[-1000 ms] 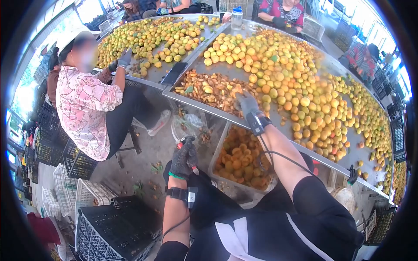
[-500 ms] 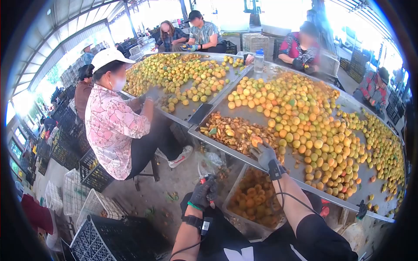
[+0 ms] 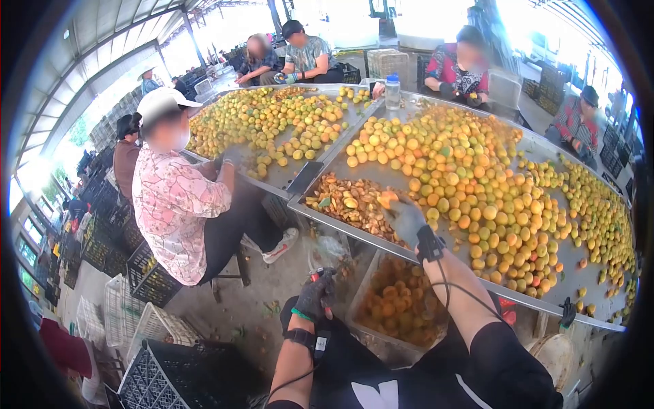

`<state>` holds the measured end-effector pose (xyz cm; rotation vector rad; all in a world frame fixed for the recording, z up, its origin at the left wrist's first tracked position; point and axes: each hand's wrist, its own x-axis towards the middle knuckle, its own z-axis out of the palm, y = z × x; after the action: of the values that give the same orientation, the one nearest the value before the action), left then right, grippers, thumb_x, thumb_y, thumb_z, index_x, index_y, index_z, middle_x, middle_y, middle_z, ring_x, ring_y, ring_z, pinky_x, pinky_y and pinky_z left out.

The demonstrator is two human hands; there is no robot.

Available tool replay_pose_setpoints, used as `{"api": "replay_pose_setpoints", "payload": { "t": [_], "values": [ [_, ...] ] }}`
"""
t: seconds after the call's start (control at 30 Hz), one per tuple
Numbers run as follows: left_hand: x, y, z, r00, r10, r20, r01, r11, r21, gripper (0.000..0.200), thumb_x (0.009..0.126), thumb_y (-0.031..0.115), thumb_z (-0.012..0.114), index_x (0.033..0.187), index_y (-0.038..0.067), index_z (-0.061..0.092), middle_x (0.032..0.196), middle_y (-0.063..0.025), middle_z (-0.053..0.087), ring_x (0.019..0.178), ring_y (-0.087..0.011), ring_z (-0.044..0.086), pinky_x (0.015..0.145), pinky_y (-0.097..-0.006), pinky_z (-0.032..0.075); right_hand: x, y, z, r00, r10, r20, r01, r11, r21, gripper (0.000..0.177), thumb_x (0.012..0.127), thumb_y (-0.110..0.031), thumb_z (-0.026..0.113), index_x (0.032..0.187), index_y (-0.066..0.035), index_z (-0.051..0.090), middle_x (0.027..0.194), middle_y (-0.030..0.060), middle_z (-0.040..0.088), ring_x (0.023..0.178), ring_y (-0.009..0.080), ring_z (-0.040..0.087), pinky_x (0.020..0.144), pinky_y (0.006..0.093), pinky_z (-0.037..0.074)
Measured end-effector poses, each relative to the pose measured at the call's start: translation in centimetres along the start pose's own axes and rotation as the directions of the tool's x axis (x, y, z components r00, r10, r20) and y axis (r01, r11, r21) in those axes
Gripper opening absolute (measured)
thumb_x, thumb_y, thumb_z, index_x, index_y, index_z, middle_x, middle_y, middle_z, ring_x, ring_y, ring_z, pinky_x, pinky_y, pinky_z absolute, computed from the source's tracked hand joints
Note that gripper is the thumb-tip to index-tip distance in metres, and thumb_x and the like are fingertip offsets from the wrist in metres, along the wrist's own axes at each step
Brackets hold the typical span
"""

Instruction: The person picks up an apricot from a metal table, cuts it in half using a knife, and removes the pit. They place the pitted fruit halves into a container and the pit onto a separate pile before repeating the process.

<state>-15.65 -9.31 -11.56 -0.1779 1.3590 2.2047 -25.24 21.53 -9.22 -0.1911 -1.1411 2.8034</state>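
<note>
The right hand point(image 3: 407, 221), gloved in grey, pinches an orange fruit point(image 3: 387, 198) at its fingertips, over a heap of brownish fruit pieces point(image 3: 349, 208) spreading toward nine o'clock from that hand; I cannot tell whether the fruit touches the heap. Whole yellow fruits point(image 3: 470, 204) cover the metal table point(image 3: 368, 174) between one and three o'clock, and a blue-capped bottle point(image 3: 392, 94) stands at twelve. At six o'clock, below the table's edge, sits a crate point(image 3: 383, 335) of orange fruits. The left hand point(image 3: 315, 294), dark-gloved, is clenched around a red-handled tool point(image 3: 316, 274); from it, that crate lies at three o'clock, a black crate point(image 3: 150, 382) at eight, and a person in a pink patterned shirt point(image 3: 178, 211) at ten.
</note>
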Motion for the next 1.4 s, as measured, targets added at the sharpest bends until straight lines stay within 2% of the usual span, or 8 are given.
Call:
{"api": "replay_pose_setpoints", "payload": {
  "t": [0.17, 0.5, 0.77, 0.9, 0.97, 1.07, 1.17, 1.4],
  "values": [
    [0.3, -0.9, -0.8, 0.999, -0.008, 0.033, 0.01, 0.997, -0.079, 0.023, 0.093, 0.02, 0.061, 0.111, 0.007, 0.06, 0.065, 0.0006, 0.05, 0.045, -0.0098, 0.042, 0.04, -0.0237, 0.033, 0.2, -1.9, 3.8, 0.99, 0.001, 0.142, -0.018, 0.993, 0.114, 0.032, 0.092, -0.001, 0.053, 0.124, 0.001, 0.05, 0.123, 0.012, 0.056, 0.114, 0.0237, 0.055, 0.098, 0.0371, 0.049],
    [-0.5, -0.9, -1.0, 0.997, 0.03, 0.064, -0.028, 0.999, -0.046, 0.02, 0.093, 0.022, 0.061, 0.109, 0.009, 0.061, 0.066, 0.001, 0.05, 0.045, -0.0098, 0.042, 0.04, -0.0245, 0.033, -3.4, -3.1, 4.6, 0.999, 0.05, 0.018, -0.053, 0.985, 0.164, 0.028, 0.093, 0.002, 0.051, 0.122, 0.003, 0.049, 0.122, 0.0152, 0.053, 0.113, 0.0271, 0.054, 0.101, 0.0377, 0.049],
    [-0.8, -1.2, -1.3, 0.998, 0.018, 0.057, -0.015, 0.999, -0.042, 0.018, 0.092, 0.02, 0.064, 0.106, 0.01, 0.062, 0.065, 0.0013, 0.052, 0.044, -0.0098, 0.043, 0.039, -0.0246, 0.033, -6.9, -3.4, 3.2, 0.973, -0.017, 0.229, -0.036, 0.973, 0.226, 0.036, 0.092, 0.01, 0.045, 0.127, 0.005, 0.045, 0.127, 0.0175, 0.049, 0.118, 0.0299, 0.05, 0.108, 0.04, 0.043],
    [-1.2, -1.5, -1.0, 0.998, 0.043, 0.036, -0.042, 0.999, -0.024, 0.016, 0.09, 0.019, 0.065, 0.104, 0.01, 0.063, 0.064, 0.0015, 0.052, 0.045, -0.0099, 0.045, 0.039, -0.0248, 0.034, -9.7, -2.8, 3.4, 0.976, -0.068, 0.205, 0.019, 0.973, 0.23, 0.041, 0.09, 0.012, 0.043, 0.131, 0.004, 0.043, 0.129, 0.0179, 0.048, 0.12, 0.0299, 0.049, 0.109, 0.0406, 0.042],
    [-0.9, -1.2, -0.7, 0.997, 0.072, 0.006, -0.072, 0.997, -0.023, 0.016, 0.09, 0.018, 0.065, 0.103, 0.01, 0.063, 0.064, 0.0015, 0.052, 0.045, -0.0101, 0.045, 0.039, -0.0251, 0.034, -10.9, -2.9, 3.2, 0.962, 0.008, 0.272, -0.083, 0.961, 0.263, 0.043, 0.091, 0.011, 0.043, 0.133, 0.003, 0.042, 0.131, 0.0179, 0.047, 0.121, 0.0297, 0.049, 0.108, 0.0412, 0.043],
    [-0.7, -1.6, -1.3, 0.998, 0.056, -0.001, -0.056, 0.998, 0.036, 0.014, 0.09, 0.018, 0.063, 0.102, 0.01, 0.062, 0.064, 0.0012, 0.052, 0.045, -0.0106, 0.045, 0.039, -0.0257, 0.034, -11.0, -2.3, 2.2, 0.971, 0.229, 0.064, -0.237, 0.931, 0.277, 0.035, 0.094, -0.005, 0.05, 0.128, 0.001, 0.047, 0.125, 0.0167, 0.054, 0.118, 0.0328, 0.052, 0.103, 0.0408, 0.046],
    [-0.9, -1.5, -1.0, 0.997, 0.052, 0.05, -0.054, 0.997, 0.056, 0.013, 0.09, 0.019, 0.062, 0.098, 0.01, 0.059, 0.064, 0.0007, 0.052, 0.046, -0.0107, 0.046, 0.04, -0.0261, 0.035, -9.7, -1.1, -0.1, 0.97, 0.24, -0.029, -0.237, 0.968, 0.078, 0.031, 0.098, -0.014, 0.051, 0.126, -0.002, 0.049, 0.125, 0.0129, 0.053, 0.112, 0.0255, 0.054, 0.094, 0.0361, 0.052],
    [-1.9, -1.0, 0.0, 0.998, 0.067, -0.007, -0.066, 0.99, 0.125, 0.021, 0.092, 0.014, 0.057, 0.111, 0.007, 0.06, 0.066, -0.0006, 0.052, 0.041, -0.0106, 0.04, 0.037, -0.0244, 0.031, -10.2, -0.3, -1.6, 0.968, 0.248, -0.049, -0.245, 0.968, 0.058, 0.027, 0.097, -0.015, 0.053, 0.122, -0.006, 0.051, 0.12, 0.0102, 0.056, 0.108, 0.023, 0.056, 0.091, 0.0366, 0.052]
  ]
}}
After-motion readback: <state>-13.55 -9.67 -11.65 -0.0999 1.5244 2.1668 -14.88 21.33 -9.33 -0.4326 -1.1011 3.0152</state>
